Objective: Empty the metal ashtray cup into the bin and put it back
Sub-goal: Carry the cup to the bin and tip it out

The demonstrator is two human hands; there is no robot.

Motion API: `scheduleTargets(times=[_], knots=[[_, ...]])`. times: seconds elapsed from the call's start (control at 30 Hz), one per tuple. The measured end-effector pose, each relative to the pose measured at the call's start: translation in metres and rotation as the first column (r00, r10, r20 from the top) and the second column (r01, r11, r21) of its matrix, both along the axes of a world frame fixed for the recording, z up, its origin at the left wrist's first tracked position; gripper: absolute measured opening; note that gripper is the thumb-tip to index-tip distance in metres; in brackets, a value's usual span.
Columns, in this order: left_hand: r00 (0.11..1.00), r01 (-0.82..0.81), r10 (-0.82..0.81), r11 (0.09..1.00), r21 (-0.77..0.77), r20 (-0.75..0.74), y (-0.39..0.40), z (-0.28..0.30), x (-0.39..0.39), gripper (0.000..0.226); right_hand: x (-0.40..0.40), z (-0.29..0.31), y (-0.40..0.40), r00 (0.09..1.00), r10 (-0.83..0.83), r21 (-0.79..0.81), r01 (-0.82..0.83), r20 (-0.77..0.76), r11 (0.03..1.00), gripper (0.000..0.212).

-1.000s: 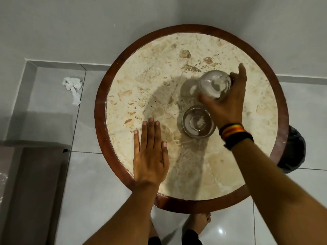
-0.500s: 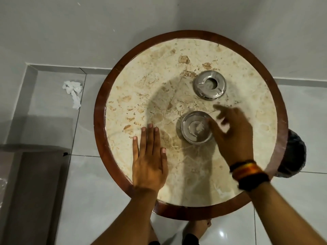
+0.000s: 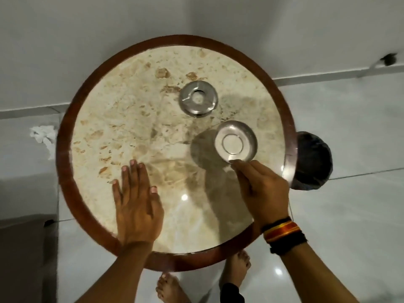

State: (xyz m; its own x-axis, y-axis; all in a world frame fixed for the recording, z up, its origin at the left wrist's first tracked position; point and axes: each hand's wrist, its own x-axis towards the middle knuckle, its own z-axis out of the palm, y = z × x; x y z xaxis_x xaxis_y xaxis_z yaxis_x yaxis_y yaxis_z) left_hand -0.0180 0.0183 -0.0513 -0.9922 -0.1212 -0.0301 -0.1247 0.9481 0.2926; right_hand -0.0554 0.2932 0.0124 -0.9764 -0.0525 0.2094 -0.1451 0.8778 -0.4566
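My right hand (image 3: pixel 261 189) pinches the near rim of the metal ashtray cup (image 3: pixel 235 141) and holds it lifted above the right side of the round marble table (image 3: pixel 140 119), its hollow turned toward me. The cup's metal lid (image 3: pixel 198 98), a ring with a centre hole, lies flat on the table farther back. My left hand (image 3: pixel 136 200) rests flat on the table near its front edge, fingers spread. A black-lined bin (image 3: pixel 313 160) stands on the floor just past the table's right edge, partly hidden by the rim.
The table has a dark wooden rim (image 3: pixel 65 127) and stands against a white wall. A crumpled white tissue (image 3: pixel 42 134) lies on the tiled floor at the left. My bare feet (image 3: pixel 172 287) show below the table's front edge.
My right hand set the lid down at the back, then took hold of the cup and lifted it to the right, toward the bin side. My left hand stayed put.
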Motion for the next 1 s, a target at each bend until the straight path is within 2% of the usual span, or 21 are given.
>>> scheduleTargets(times=[0.17,0.23,0.3,0.4,0.47,0.53,0.57,0.63,0.8,0.93,1.0], knots=[[1.000,-0.018,0.018,1.000,0.006,-0.006,0.007,0.004,-0.002,0.067,0.014,0.016,0.113,0.961,-0.268,-0.090,0.262,-0.063,0.961,0.016],[1.000,-0.019,0.019,1.000,0.005,0.001,0.011,0.004,-0.003,0.068,0.017,0.007,0.156,0.908,-0.417,-0.226,0.412,0.026,0.883,0.015],[1.000,-0.012,0.012,1.000,-0.004,-0.004,0.012,0.004,-0.003,0.068,0.015,-0.011,0.188,0.838,-0.509,-0.390,0.543,0.196,0.744,0.015],[0.999,0.003,-0.002,1.000,0.009,-0.033,0.012,0.005,-0.004,0.067,0.005,-0.043,0.220,0.707,-0.483,-0.591,0.702,0.516,0.397,0.012],[0.999,0.019,-0.019,1.000,0.015,-0.050,0.011,0.003,-0.003,0.067,-0.003,-0.067,0.235,0.603,-0.400,-0.633,0.771,0.690,0.072,0.014],[0.998,0.024,-0.023,1.000,0.014,-0.066,0.009,-0.002,-0.002,0.066,-0.011,-0.093,0.246,0.539,-0.300,-0.610,0.752,0.787,-0.250,0.019],[0.997,0.021,-0.019,1.000,0.015,-0.080,0.008,-0.004,-0.002,0.066,-0.014,-0.107,0.249,0.530,-0.253,-0.587,0.720,0.809,-0.369,0.023],[0.994,0.022,-0.019,0.999,0.025,-0.111,0.008,-0.008,-0.002,0.065,-0.016,-0.131,0.250,0.520,-0.194,-0.537,0.667,0.832,-0.516,0.027],[0.992,0.065,-0.065,0.998,0.004,-0.112,0.008,-0.006,0.001,0.064,-0.012,-0.158,0.233,0.462,-0.226,-0.470,0.527,0.858,-0.708,0.029],[0.993,0.059,-0.058,0.998,0.006,-0.105,0.008,-0.006,0.001,0.065,0.000,-0.176,0.223,0.393,-0.155,-0.398,0.670,0.906,-0.626,0.028],[0.993,0.057,-0.057,0.998,0.000,-0.100,0.008,-0.005,0.000,0.065,0.004,-0.180,0.222,0.368,-0.174,-0.391,0.673,0.913,-0.628,0.026]])
